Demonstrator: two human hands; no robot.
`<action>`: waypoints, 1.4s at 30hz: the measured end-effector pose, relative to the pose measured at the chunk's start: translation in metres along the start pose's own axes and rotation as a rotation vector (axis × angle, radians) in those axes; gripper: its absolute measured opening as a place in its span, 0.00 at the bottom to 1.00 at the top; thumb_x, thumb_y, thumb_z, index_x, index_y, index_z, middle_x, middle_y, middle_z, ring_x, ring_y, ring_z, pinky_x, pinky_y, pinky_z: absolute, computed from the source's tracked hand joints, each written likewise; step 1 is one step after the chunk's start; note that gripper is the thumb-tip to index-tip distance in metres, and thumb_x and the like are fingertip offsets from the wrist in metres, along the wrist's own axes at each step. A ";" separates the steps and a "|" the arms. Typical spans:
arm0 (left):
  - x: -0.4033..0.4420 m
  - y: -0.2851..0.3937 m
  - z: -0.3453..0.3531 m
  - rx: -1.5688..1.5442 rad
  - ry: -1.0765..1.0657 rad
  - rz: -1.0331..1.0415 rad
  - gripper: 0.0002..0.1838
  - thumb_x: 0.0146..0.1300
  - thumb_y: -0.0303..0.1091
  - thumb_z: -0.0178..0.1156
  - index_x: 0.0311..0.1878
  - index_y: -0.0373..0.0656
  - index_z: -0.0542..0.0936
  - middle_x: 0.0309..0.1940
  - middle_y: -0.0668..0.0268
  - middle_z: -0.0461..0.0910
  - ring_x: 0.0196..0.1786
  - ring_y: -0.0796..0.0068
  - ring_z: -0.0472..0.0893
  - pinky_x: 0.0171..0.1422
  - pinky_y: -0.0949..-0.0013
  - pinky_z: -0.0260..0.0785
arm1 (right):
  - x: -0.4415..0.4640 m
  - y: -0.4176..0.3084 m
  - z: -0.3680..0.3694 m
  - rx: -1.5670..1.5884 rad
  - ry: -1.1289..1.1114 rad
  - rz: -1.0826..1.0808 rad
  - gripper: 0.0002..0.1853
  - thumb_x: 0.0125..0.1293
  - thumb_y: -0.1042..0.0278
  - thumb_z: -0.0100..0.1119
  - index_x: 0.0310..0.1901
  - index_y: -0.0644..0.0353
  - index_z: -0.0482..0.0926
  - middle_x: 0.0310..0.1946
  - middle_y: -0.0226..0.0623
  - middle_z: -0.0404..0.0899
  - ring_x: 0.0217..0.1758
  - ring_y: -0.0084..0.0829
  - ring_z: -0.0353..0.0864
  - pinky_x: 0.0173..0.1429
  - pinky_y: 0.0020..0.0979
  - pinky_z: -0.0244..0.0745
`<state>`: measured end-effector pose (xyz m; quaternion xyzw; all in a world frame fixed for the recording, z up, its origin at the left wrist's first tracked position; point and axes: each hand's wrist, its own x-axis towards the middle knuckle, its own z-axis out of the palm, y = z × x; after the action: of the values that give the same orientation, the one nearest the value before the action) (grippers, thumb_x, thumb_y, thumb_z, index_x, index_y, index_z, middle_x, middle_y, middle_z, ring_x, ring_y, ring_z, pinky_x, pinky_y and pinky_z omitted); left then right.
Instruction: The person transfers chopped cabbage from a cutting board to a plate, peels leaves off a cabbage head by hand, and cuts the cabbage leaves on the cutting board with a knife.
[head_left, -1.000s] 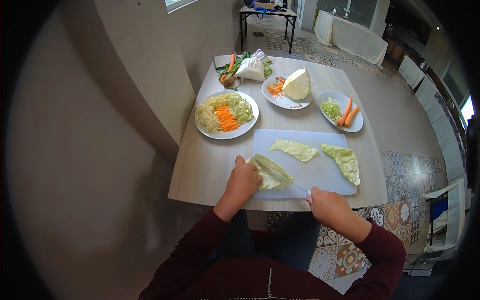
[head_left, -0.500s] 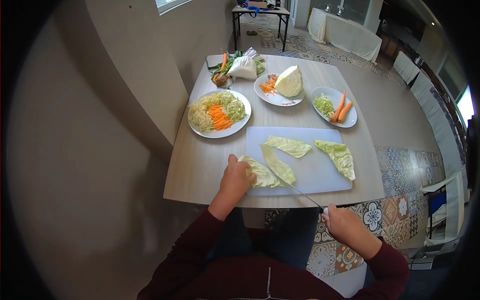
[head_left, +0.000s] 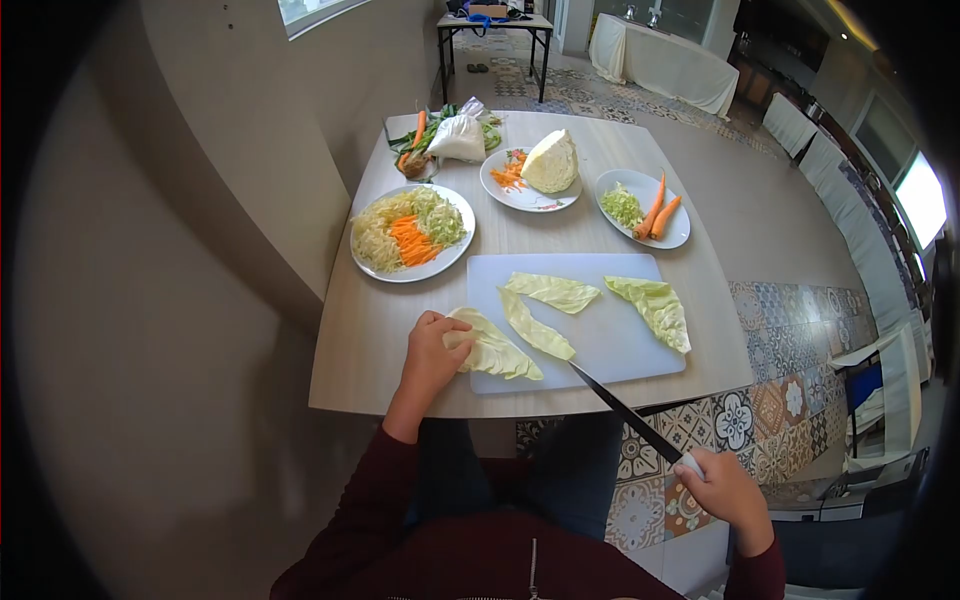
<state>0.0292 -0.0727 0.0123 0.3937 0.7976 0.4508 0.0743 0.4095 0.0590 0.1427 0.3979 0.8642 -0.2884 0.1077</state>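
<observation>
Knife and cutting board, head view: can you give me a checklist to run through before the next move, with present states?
1. Knife held by its handle in the right hand: ok.
2. Left hand on the nearest cabbage piece: ok.
3. Left hand clear of the blade: ok.
4. Blade lined up over that piece: not ok; it points to the piece's right.
5. Cutting board secured against slipping: cannot tell.
</observation>
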 end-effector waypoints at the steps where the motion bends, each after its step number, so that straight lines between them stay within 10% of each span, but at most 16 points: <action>1: -0.002 -0.003 0.000 -0.043 0.011 0.010 0.11 0.48 0.27 0.66 0.38 0.41 0.84 0.34 0.58 0.73 0.39 0.64 0.76 0.47 0.68 0.71 | 0.002 -0.004 -0.004 0.103 0.010 -0.003 0.16 0.62 0.57 0.57 0.29 0.64 0.73 0.20 0.47 0.76 0.24 0.49 0.77 0.31 0.41 0.70; 11: -0.020 -0.018 -0.003 -0.429 0.093 -0.053 0.13 0.55 0.21 0.53 0.41 0.41 0.84 0.36 0.65 0.73 0.42 0.74 0.75 0.49 0.74 0.68 | 0.162 -0.038 0.045 0.766 0.192 -0.041 0.15 0.61 0.60 0.61 0.32 0.66 0.73 0.20 0.35 0.77 0.19 0.23 0.75 0.25 0.26 0.74; 24: -0.022 -0.027 0.008 -0.679 0.012 -0.136 0.17 0.56 0.23 0.45 0.44 0.38 0.81 0.41 0.63 0.75 0.47 0.73 0.74 0.55 0.74 0.64 | 0.243 -0.099 0.039 0.334 0.458 -0.328 0.12 0.46 0.69 0.70 0.26 0.62 0.74 0.21 0.43 0.79 0.26 0.40 0.81 0.35 0.36 0.74; 32: -0.014 -0.007 0.027 -0.733 -0.051 -0.165 0.20 0.56 0.22 0.49 0.53 0.40 0.75 0.43 0.62 0.74 0.48 0.74 0.74 0.54 0.73 0.66 | 0.241 -0.072 0.008 0.118 0.639 -0.357 0.19 0.55 0.57 0.67 0.27 0.66 0.72 0.23 0.48 0.76 0.28 0.47 0.76 0.34 0.41 0.70; 37: -0.009 0.001 0.041 -0.550 0.003 -0.160 0.26 0.58 0.20 0.53 0.62 0.39 0.66 0.48 0.64 0.72 0.45 0.80 0.77 0.45 0.76 0.73 | 0.188 -0.059 0.026 0.373 0.451 -0.270 0.21 0.63 0.55 0.58 0.27 0.68 0.69 0.21 0.52 0.74 0.27 0.50 0.75 0.34 0.41 0.69; 42: -0.007 -0.005 0.056 -0.314 0.142 0.005 0.23 0.57 0.25 0.57 0.57 0.35 0.69 0.49 0.53 0.74 0.48 0.59 0.77 0.52 0.64 0.70 | 0.143 -0.050 0.050 0.406 0.247 -0.257 0.18 0.65 0.58 0.55 0.30 0.68 0.69 0.22 0.55 0.73 0.28 0.56 0.73 0.34 0.44 0.68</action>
<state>0.0577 -0.0416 -0.0255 0.3467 0.7197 0.5966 0.0771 0.2753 0.0930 0.0634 0.3305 0.8386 -0.4166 -0.1182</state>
